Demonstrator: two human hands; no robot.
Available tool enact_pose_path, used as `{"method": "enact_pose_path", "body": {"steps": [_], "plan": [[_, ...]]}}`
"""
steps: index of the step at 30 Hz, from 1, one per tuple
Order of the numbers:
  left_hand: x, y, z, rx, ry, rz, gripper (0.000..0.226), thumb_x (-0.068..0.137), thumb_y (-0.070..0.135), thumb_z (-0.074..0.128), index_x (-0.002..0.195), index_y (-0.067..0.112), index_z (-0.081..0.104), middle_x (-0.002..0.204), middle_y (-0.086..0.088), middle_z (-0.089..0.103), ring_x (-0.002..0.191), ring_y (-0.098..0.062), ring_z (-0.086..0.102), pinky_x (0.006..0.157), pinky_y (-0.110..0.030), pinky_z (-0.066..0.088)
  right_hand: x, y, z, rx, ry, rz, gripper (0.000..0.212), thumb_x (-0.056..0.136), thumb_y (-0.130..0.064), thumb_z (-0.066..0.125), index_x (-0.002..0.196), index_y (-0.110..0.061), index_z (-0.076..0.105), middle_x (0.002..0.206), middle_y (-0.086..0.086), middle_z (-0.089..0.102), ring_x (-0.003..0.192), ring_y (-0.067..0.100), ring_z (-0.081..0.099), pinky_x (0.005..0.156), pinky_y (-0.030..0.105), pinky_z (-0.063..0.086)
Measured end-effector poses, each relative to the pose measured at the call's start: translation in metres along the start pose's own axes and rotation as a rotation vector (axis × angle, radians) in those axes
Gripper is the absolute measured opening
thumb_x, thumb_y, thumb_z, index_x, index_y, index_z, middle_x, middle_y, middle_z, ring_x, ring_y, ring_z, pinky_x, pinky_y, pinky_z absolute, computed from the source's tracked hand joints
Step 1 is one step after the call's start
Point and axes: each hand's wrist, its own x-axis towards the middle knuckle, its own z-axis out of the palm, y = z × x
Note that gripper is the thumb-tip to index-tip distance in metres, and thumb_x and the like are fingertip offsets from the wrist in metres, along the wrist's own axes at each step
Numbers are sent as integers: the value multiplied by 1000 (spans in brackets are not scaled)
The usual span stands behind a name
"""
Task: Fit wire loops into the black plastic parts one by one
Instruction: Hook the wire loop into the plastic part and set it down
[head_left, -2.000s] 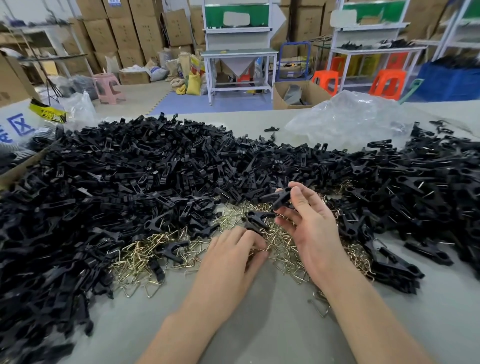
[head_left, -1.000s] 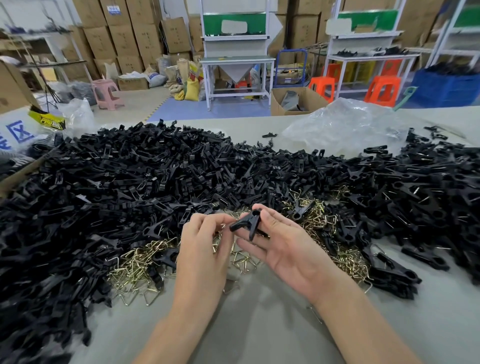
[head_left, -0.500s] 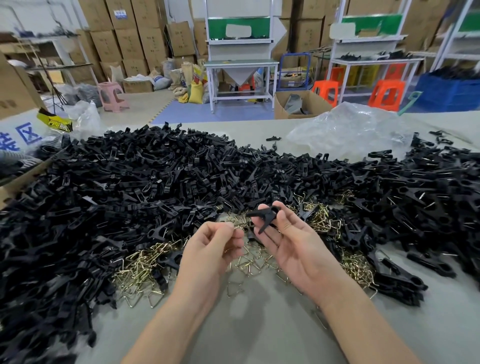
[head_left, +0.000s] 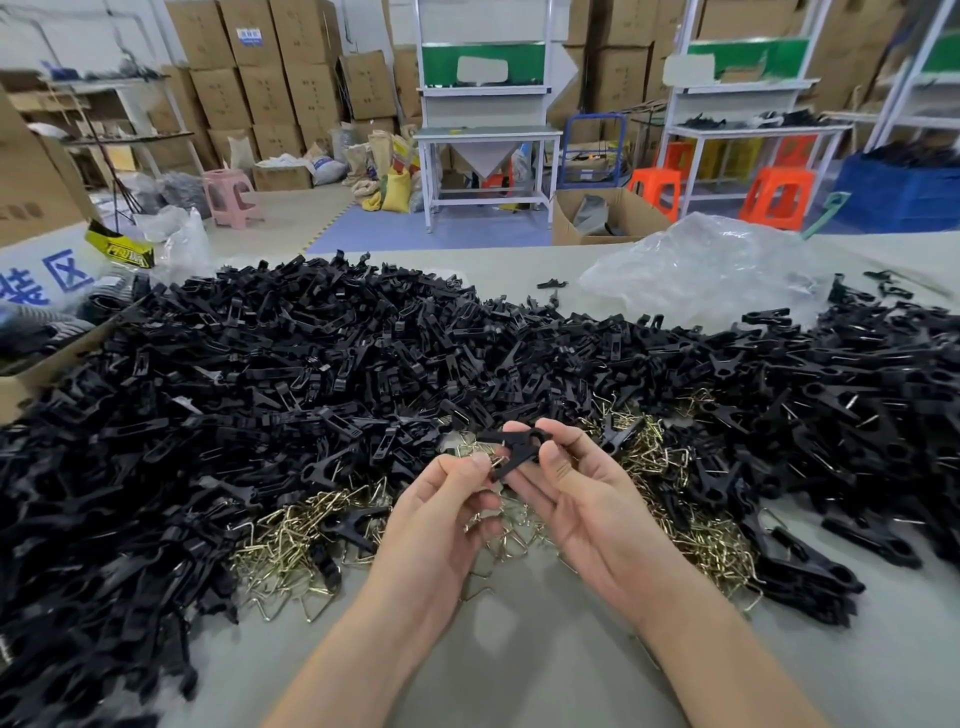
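My right hand (head_left: 576, 493) pinches a black plastic part (head_left: 514, 448) between thumb and fingers, raised above the table. My left hand (head_left: 447, 499) is right beside it, fingertips pinching a small brass wire loop (head_left: 497, 461) against the part's lower end. The loop is mostly hidden by my fingers. A heap of brass wire loops (head_left: 296, 535) lies on the table under and around both hands. A broad pile of black plastic parts (head_left: 270, 384) spreads across the table behind them.
More black parts (head_left: 841, 415) lie heaped at the right. A crumpled clear plastic bag (head_left: 711, 270) sits at the back right. A cardboard box (head_left: 36, 374) stands at the left edge. Bare grey table (head_left: 519, 660) lies between my forearms.
My hands have come together and risen slightly. The left fingertips, half a second ago apart from the part, now meet its lower end with the wire loop.
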Motion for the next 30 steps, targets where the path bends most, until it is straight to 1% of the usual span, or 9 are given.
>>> {"method": "enact_pose_path", "body": {"steps": [4,6,11,15,19,23,27,30], "plan": [[0,-1,-3,-22,-35,-19,14,83,24,68,89,15,60,82,2,65,71,-11,55,70,-29,45,0,1,-1,-10,-7,7,27,88,-9,58,114,-5,57,125,17,71,112,31,70,88,33,60],[1,-1,-3,-28,-41,-28,17,82,25,68,92,14,60,82,3,65,71,-11,55,70,-30,45,0,0,-1,-9,-2,5,27,87,-9,58,114,-5,57,124,18,71,111,31,71,87,33,60],[1,-2,-3,-7,-8,-28,23,77,28,71,95,14,66,79,4,64,68,-10,56,67,-27,48,0,0,-1,-39,-3,-21,24,86,-8,58,110,-5,58,123,18,71,109,31,72,84,31,61],[1,-5,-3,-13,25,-5,23,76,27,72,92,15,63,78,4,65,66,-8,55,63,-25,48,0,1,-2,-96,-5,-48,24,85,-8,59,108,-5,58,121,16,72,108,30,72,84,29,60],[2,-8,-3,12,76,38,15,74,28,74,79,18,64,77,3,64,63,-7,55,57,-22,49,3,5,-5,-173,-17,-101,23,85,-9,59,108,-6,58,120,15,73,111,32,71,87,29,59],[1,-9,-3,54,88,47,17,70,34,77,68,23,65,69,2,59,59,-7,54,54,-22,48,5,5,-9,-164,-31,-111,20,87,-9,59,107,-7,59,121,16,72,112,32,70,88,31,59],[0,-9,-4,90,84,33,17,70,36,77,70,23,67,69,1,59,60,-8,54,57,-24,46,3,7,-9,-260,-79,-143,19,90,-10,58,109,-6,57,122,15,72,113,30,70,89,27,57],[0,-5,-4,57,10,9,14,71,33,76,77,21,73,79,-1,65,65,-9,58,57,-24,49,1,5,-7,-276,-75,-131,21,90,-12,57,110,-5,56,121,14,72,111,30,71,88,27,57]]}}
